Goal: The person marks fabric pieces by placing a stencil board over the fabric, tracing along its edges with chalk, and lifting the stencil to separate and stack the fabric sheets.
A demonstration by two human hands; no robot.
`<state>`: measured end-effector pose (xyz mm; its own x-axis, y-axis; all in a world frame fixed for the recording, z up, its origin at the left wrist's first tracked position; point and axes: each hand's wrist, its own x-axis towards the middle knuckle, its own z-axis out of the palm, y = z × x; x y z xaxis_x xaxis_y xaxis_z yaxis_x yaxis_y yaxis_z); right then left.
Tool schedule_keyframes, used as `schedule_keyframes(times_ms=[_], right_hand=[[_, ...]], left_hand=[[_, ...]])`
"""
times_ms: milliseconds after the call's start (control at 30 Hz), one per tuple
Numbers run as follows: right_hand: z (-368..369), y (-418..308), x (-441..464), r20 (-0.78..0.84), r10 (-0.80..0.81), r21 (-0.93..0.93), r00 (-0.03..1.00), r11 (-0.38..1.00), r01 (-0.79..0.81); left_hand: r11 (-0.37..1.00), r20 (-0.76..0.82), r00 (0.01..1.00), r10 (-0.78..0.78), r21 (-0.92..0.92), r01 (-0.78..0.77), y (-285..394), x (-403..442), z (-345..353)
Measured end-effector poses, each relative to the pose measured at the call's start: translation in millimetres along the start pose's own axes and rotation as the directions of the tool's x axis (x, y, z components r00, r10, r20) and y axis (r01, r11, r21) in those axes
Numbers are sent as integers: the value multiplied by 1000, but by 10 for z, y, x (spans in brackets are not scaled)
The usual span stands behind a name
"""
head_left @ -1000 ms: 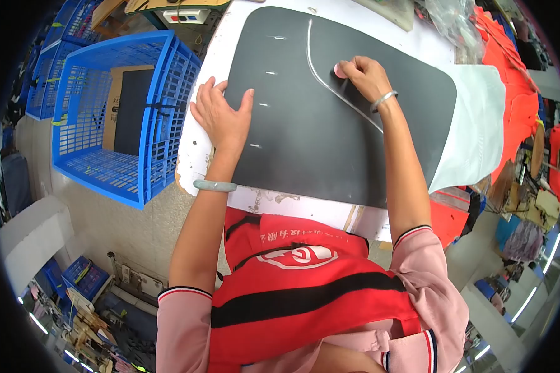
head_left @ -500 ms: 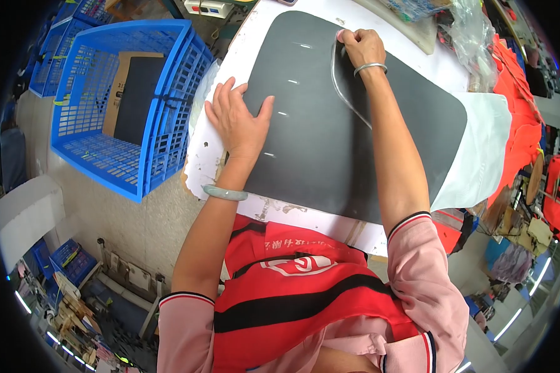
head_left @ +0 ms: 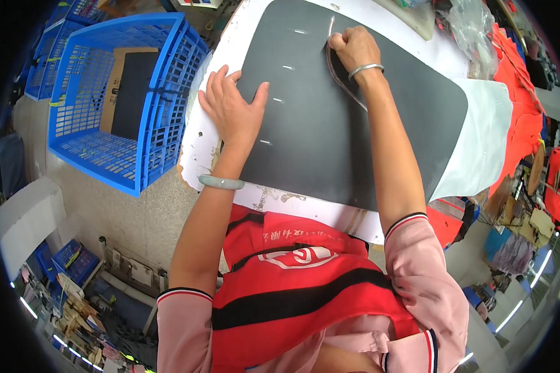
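Observation:
A large black sheet with rounded corners (head_left: 317,143) lies flat on the white table (head_left: 199,133). A curved white line (head_left: 348,92) runs down its upper part, and several short white dashes mark its left side. My right hand (head_left: 356,50) is closed in a pinch over the upper part of the curve; what it pinches is hidden by the fingers now. My left hand (head_left: 233,105) rests with spread fingers on the sheet's left edge and the table, holding nothing.
A blue plastic crate (head_left: 146,124) holding cardboard and a black piece stands left of the table. A pale sheet (head_left: 482,133) sticks out under the black one at right, beside orange fabric (head_left: 519,93). Clear plastic bags (head_left: 473,31) lie at the top right.
My right hand moved up to the top of the curved line with a small pink piece, then slightly down along it. My left hand stays at the left edge. The camera view has shifted.

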<state>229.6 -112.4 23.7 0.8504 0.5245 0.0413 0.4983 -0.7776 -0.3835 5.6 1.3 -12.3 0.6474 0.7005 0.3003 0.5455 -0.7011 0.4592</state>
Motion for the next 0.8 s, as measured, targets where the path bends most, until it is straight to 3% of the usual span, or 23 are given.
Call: schedule_keyframes(times_ms=[33, 133, 167, 233, 433, 667, 800], right_hand=[[-40, 12, -105, -1, 9, -1, 1000, 1000, -9], [-154, 76, -417, 30, -203, 10, 979, 979, 203], [-188, 129, -488, 31, -191, 8, 981, 982, 191], [-278, 264, -625, 60, -382, -13, 922, 923, 383], [-628, 636, -1018, 109, -543, -187, 832, 811, 554], [-937, 1150, -1527, 90, -529, -254, 844, 807, 533], [-1016, 1347, -1914, 54, -335, -262, 941, 904, 337]], left_hand=[[1000, 6, 1000, 6, -3, -6, -1, 4, 5], [1000, 11, 1000, 0, -12, 0, -4, 2, 1], [1000, 20, 1000, 7, -15, -7, -4, 4, 0], [1000, 10, 1000, 5, -5, -5, -10, -2, 14], [1000, -15, 999, 29, 13, -29, -30, 1, 34], [998, 2, 998, 55, 32, -55, -80, 15, 57], [996, -3, 997, 80, 27, -80, -107, 19, 66]])
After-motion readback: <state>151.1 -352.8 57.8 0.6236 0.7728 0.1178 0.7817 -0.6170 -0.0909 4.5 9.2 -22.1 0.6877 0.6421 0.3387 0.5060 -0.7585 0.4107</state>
